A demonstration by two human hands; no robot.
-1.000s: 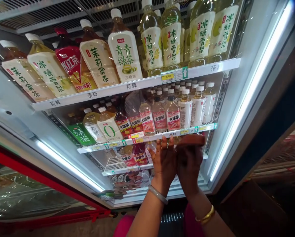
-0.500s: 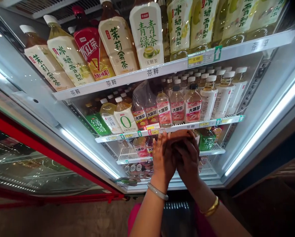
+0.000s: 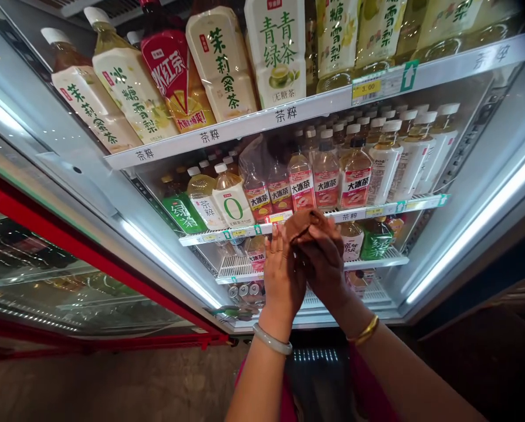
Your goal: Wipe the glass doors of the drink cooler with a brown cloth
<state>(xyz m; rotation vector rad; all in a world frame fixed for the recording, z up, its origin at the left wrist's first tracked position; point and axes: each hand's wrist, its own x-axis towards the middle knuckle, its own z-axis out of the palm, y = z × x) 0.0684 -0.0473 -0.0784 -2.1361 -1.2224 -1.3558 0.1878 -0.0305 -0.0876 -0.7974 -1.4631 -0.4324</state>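
Observation:
A folded brown cloth (image 3: 305,225) is bunched up between my two hands, in front of the middle shelf's front edge. My left hand (image 3: 283,271), with a pale bangle at the wrist, supports it from the left, its fingers pointing up. From the right, my right hand (image 3: 326,255) grips the cloth with bent fingers; a gold bracelet circles that wrist. Just behind the cloth stand small bottles with pink labels (image 3: 302,186). Part of the cloth and some fingertips are hidden by the hands.
An open drinks cooler surrounds the hands, with lit strips (image 3: 169,264) along both sides. Large tea bottles (image 3: 222,64) line the upper shelf (image 3: 253,122). Lower wire shelves (image 3: 236,266) hold bottles and cans (image 3: 243,289). A red-framed glass door (image 3: 90,252) stands at left.
Both hands have turned the brown cloth, so more of its folds show. They have shifted slightly left and the right hand's fingers have closed over its edge. The view has tilted down slightly.

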